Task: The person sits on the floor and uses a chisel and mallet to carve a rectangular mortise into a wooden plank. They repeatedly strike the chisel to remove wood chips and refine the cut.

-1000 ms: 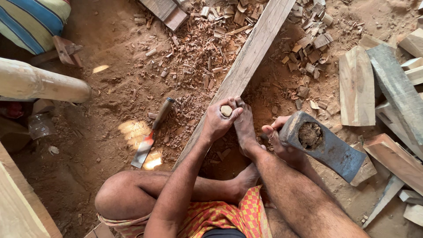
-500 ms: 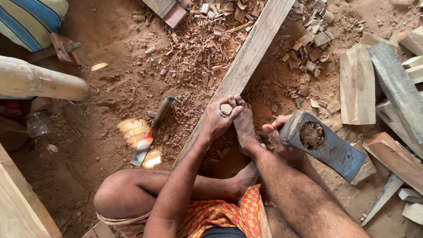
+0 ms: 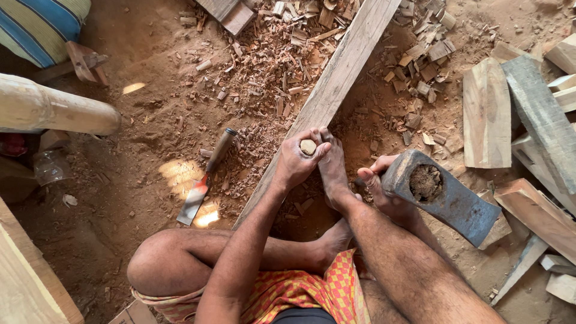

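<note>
Gripping a round wooden chisel handle [image 3: 308,147] in a clenched left hand [image 3: 295,163], the person steadies it upright on the long plank [image 3: 336,84], which runs from the lap up toward one o'clock. The right hand [image 3: 384,186] is wrapped tight around the neck of an axe head [image 3: 441,197], blunt end turned inward at three o'clock of the chisel. A bare foot [image 3: 333,171] pins the plank just beside the tool. To strike well, I'd judge the chisel should stay square to the wood, the axe poll landing flat on the handle's top, toes kept clear. A spare chisel [image 3: 206,177] lies on the dirt at nine o'clock, well apart. Wood chips [image 3: 264,72] litter the ground at eleven. No containers in sight; the offcut boards [image 3: 486,114] lie loose at two o'clock.
</note>
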